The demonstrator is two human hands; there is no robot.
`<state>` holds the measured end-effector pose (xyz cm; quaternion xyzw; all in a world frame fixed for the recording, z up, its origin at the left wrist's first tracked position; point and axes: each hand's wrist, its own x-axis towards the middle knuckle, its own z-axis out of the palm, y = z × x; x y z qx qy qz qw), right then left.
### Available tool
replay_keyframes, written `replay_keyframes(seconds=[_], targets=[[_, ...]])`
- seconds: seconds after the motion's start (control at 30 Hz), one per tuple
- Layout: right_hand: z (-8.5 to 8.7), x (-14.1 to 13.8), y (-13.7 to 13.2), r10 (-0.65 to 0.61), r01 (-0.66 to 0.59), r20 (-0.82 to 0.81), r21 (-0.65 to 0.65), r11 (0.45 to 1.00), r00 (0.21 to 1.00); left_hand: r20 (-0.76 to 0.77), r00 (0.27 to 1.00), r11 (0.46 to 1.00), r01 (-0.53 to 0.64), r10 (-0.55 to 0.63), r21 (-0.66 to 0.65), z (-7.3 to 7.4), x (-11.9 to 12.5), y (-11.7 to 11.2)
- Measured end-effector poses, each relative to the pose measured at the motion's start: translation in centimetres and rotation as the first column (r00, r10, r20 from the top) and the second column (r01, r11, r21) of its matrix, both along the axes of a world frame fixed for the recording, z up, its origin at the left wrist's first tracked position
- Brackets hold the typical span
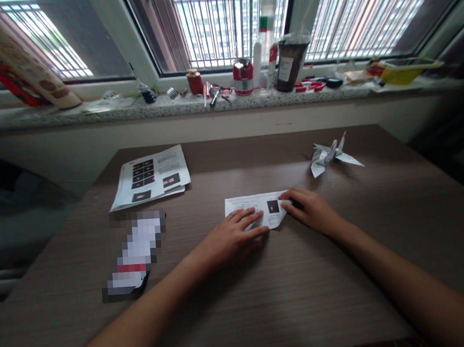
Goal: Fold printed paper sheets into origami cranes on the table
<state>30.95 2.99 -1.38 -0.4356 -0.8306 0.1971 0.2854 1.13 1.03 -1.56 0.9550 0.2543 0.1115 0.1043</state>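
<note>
A folded sheet of printed paper [253, 206] lies on the brown wooden table [263, 297], near its middle. My left hand [230, 239] rests flat on the paper's near edge, fingers stretched out and pressing it down. My right hand [310, 208] lies on the paper's right end, fingers extended along the fold. Neither hand lifts the paper. A finished paper crane [331, 157] stands behind my right hand, apart from it.
A printed leaflet [151, 178] lies at the table's back left, and a blurred-out flat object [137, 252] left of my left arm. The stone windowsill [173, 106] holds a red can [243, 76], bottles, a dark cup [290, 62], small tools and a yellow tray [402, 71].
</note>
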Motion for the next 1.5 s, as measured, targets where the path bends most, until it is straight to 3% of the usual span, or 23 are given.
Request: replay_keyframes(seconds=[0.57,1.1,1.5], targets=[[-0.7,-3.4,2.7,-0.095,0.074,0.233,0.097,0.993,0.968,0.055,0.998,0.999,0.016,-0.015,-0.033,0.1,0.0,-0.1],[-2.1,-5.3,4.2,-0.199,0.168,0.255,0.139,0.976,0.946,0.119,0.993,0.995,0.035,-0.023,-0.096,0.1,-0.4,0.1],[-2.5,-5.6,4.0,-0.239,0.205,0.239,0.156,0.966,0.941,0.068,0.998,0.997,0.02,-0.014,-0.08,0.0,-0.3,0.1]])
